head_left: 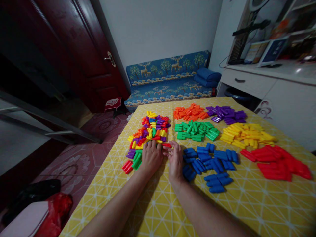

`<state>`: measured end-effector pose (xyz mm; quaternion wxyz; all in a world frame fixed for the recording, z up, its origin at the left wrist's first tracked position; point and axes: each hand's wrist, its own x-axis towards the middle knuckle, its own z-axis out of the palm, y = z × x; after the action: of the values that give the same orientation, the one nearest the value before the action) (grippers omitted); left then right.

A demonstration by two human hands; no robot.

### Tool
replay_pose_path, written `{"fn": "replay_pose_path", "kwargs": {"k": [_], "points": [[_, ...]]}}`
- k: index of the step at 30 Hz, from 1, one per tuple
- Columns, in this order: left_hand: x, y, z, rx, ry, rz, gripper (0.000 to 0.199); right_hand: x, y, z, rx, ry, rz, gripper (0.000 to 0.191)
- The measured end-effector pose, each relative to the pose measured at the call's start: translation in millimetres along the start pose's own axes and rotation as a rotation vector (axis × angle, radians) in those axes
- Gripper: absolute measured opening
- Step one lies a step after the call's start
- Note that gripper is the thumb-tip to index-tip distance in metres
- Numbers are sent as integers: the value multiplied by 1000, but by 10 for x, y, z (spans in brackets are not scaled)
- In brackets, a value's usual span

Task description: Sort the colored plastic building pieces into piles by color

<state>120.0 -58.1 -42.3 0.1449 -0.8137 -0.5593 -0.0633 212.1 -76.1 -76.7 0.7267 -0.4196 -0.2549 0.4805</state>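
Note:
My left hand [151, 156] lies palm down at the near edge of a pile of mixed-colour plastic bullet-shaped blocks [150, 130]. Its fingers reach out over the blocks, and its fingertips are partly hidden among them. My right hand [175, 161] is just beside it, turned partly on edge, fingers apart and slightly bent. A red block [167, 144] lies by the right fingertips; whether they touch it I cannot tell. Green blocks [137, 160] and a red block [127, 167] lie left of my left hand. Loose blue blocks [204, 159] spread out right of my right hand.
Single-colour heaps stand on the yellow patterned tablecloth [158, 204]: orange [190, 113], purple [227, 114], green [196, 130], yellow [247, 135] and red [278, 161]. Beyond are a blue sofa [163, 87], a dark red door [81, 59] and a white cabinet [291, 108].

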Motion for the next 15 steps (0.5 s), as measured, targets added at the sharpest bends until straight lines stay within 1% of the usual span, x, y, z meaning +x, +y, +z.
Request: {"fn": "replay_pose_path", "kwargs": {"k": [3, 7, 9, 12, 15], "points": [[73, 37, 28, 39, 13, -33, 22, 1, 9, -9, 6, -6, 1, 55], [141, 34, 44, 16, -15, -7, 22, 0, 13, -11, 14, -9, 5, 54], [175, 22, 57, 6, -20, 2, 22, 1, 10, -10, 19, -8, 8, 54], [256, -11, 79, 2, -25, 9, 18, 10, 8, -14, 25, -10, 11, 55], [371, -74, 48, -44, -51, -3, 16, 22, 29, -24, 20, -18, 11, 56]]}}
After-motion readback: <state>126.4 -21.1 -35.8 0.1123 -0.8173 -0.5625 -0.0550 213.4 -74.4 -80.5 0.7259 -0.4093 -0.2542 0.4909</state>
